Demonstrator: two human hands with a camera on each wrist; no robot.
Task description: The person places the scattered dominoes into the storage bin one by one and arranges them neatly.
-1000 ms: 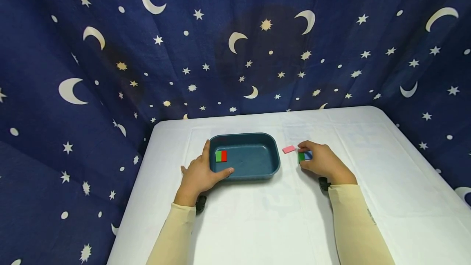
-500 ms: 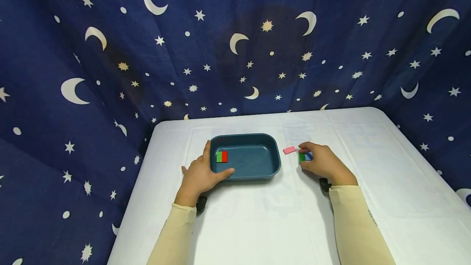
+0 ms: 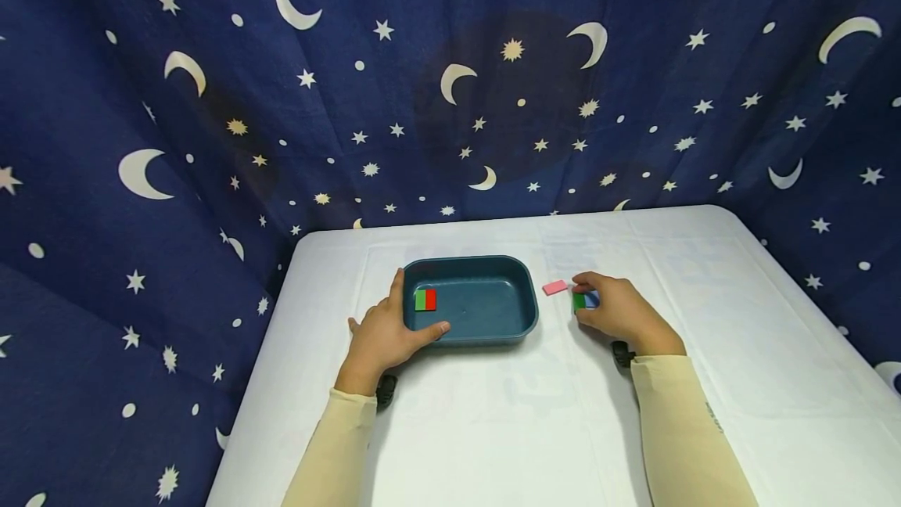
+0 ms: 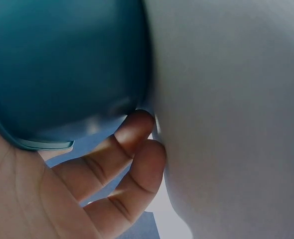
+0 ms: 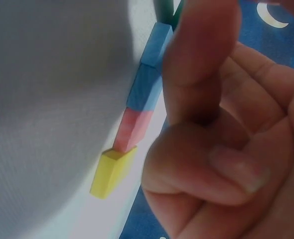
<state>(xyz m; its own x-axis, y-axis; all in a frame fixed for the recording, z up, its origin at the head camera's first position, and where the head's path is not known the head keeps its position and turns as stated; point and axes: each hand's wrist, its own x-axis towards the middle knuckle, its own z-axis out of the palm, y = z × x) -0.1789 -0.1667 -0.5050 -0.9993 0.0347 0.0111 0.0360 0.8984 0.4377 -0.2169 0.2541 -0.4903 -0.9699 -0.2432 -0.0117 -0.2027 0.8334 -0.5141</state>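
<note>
Everything unmoved: teal tray (image 3: 479, 307) between hands (image 3: 383, 332) (image 3: 621, 310), against the left

Right hand (image 5: 231, 119): occupies right side, one finger folded towards the palm. Bench (image 5: 52, 109): pale covering, partly shadowed. Four blocks noted in line: upper blue block (image 5: 157, 45), lower blue block (image 5: 144, 88), pink block (image 5: 132, 129), yellow block (image 5: 111, 174), the last slightly offset. Green item (image 5: 177, 15): mostly obscured by fingers. Background: blue cloth (image 5: 143, 219), crescent motif.
</note>
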